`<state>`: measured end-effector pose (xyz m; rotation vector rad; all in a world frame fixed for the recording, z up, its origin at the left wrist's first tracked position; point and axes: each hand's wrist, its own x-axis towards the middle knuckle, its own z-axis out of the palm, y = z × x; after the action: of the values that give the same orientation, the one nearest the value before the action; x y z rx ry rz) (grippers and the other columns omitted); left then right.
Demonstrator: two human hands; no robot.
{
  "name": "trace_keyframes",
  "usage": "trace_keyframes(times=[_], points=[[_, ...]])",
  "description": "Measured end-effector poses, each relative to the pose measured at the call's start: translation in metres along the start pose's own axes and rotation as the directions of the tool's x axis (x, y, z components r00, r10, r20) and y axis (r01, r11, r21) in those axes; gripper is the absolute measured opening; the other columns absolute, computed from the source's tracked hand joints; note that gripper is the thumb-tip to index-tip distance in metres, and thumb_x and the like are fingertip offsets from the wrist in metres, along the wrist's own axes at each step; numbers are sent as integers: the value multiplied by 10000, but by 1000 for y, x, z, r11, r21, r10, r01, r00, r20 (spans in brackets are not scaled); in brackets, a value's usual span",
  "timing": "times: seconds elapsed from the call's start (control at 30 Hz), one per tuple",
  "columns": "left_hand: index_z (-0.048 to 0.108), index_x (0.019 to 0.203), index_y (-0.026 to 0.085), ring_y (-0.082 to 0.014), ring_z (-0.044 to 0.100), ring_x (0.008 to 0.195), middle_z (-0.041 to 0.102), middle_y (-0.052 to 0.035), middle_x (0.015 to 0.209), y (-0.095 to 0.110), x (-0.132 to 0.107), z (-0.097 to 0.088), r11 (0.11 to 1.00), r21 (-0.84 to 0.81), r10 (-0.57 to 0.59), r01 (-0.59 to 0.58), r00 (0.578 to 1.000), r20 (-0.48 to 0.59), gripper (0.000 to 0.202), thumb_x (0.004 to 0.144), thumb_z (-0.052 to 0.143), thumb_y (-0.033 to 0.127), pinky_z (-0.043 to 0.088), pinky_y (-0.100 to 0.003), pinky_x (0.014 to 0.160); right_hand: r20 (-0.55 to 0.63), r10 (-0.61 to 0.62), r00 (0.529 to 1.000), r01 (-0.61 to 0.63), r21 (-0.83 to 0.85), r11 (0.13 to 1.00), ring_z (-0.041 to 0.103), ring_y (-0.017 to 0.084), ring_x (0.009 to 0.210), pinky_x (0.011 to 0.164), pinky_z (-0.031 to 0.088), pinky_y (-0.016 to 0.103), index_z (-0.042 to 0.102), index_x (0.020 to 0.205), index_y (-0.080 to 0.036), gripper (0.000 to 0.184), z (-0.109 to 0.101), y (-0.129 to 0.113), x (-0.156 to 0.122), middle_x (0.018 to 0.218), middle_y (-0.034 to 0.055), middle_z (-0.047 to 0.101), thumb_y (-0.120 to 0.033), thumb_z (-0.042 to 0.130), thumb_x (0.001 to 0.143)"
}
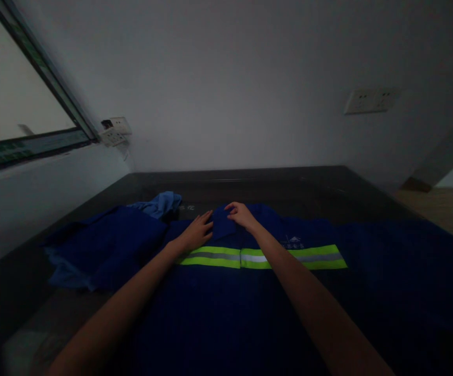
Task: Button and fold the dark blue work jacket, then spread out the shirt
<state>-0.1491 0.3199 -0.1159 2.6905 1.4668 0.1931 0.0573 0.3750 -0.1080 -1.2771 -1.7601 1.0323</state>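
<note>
A dark blue work jacket [226,308] with a yellow-green and silver reflective band [218,257] lies spread on a dark table. My left hand [195,232] rests flat on the cloth just left of the collar [222,222], fingers stretched out. My right hand [242,214] sits at the collar's right side with fingers curled, pinching the collar fabric. A small white logo [292,243] shows on the jacket's chest to the right of my right forearm.
A crumpled dark blue garment [105,245] with a lighter blue cloth [162,202] lies to the left. The dark table [289,183] meets a white wall with sockets [369,100]. A window [19,104] is at left, wooden floor [441,206] at right.
</note>
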Motion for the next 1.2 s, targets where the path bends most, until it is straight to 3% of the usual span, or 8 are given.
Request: trace_keyframes(times=[0.17,0.37,0.67,0.77,0.87,1.0,1.1,1.2], points=[[369,1391,167,-202,264,1379,332,-104,1480,-8,-18,-6,989,-142,-55,42,995,-88,491,937,342,352,252,-391,1125,-2,-2,1000,2,-51,999,522,106,579,605,427,227,665,896,-176,323,0,1,-1,600,-60,533,-21,627,616],[256,1448,211,-248,158,1407,222,-90,1523,-9,-29,2,997,13,-70,70,997,31,541,950,297,418,190,-506,1116,-3,-41,999,40,-111,993,535,112,650,635,423,220,676,953,-183,353,2,-2,-3,660,-46,537,-29,606,643],[302,1433,262,-291,151,1404,198,-105,1529,2,-26,4,983,108,-154,148,987,48,504,951,299,409,213,-537,1087,9,-116,993,115,-242,963,579,162,877,832,435,280,704,897,-191,304,15,0,-8,892,33,636,-10,541,715],[354,1407,260,-277,179,1401,227,-90,1524,6,-27,3,981,121,-151,153,988,-28,481,939,339,369,208,-542,1091,29,-150,988,152,-273,950,567,179,982,916,408,305,711,891,-207,285,18,-1,-9,999,48,636,-26,563,729],[416,1366,231,-236,230,1389,300,-80,1499,9,-29,4,984,120,-119,131,988,-98,453,926,366,328,196,-502,1113,41,-154,987,160,-281,946,593,165,946,900,430,289,711,897,-221,267,17,-2,-7,968,24,661,-45,577,748],[360,1397,185,-205,244,1386,305,-77,1497,10,-29,5,993,68,-97,98,995,-22,473,942,303,304,210,-469,1120,-30,-152,988,136,-313,940,582,179,990,914,428,301,694,982,-183,254,13,-6,-8,1045,66,646,-90,523,820],[328,1413,175,-203,216,1396,270,-75,1510,9,-28,7,994,53,-91,91,996,4,487,946,280,306,197,-472,1123,-101,-276,956,206,-438,875,480,221,1167,997,363,344,646,1118,-157,297,16,-13,-16,1232,118,559,-167,472,878],[318,1417,169,-193,229,1392,298,-84,1498,8,-29,10,993,45,-108,110,993,-39,500,938,298,310,193,-455,1128,8,-359,933,299,-572,764,380,249,1278,1060,287,416,558,1252,-152,372,27,-16,-26,1378,133,461,-222,415,915]])
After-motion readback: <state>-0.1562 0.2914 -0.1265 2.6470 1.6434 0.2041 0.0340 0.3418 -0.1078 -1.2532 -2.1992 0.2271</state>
